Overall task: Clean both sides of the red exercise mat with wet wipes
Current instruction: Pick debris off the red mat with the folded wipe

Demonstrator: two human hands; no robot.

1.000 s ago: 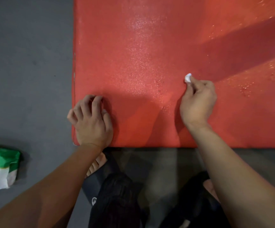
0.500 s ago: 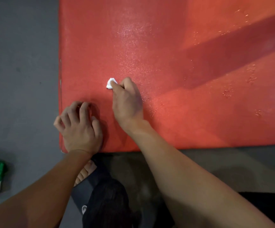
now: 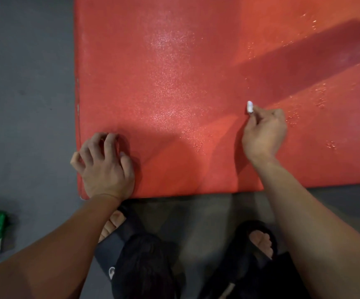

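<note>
Red mat flat on grey floor. Right hand pinches small white wipe against mat, toward near edge. Left hand, fingers curled, presses mat's near-left corner.

Single head-worn wide-angle view, looking steeply down from above at close range onto the near left corner of a red mat on grey floor, forearms reaching in from the bottom edge, feet directly below
</note>
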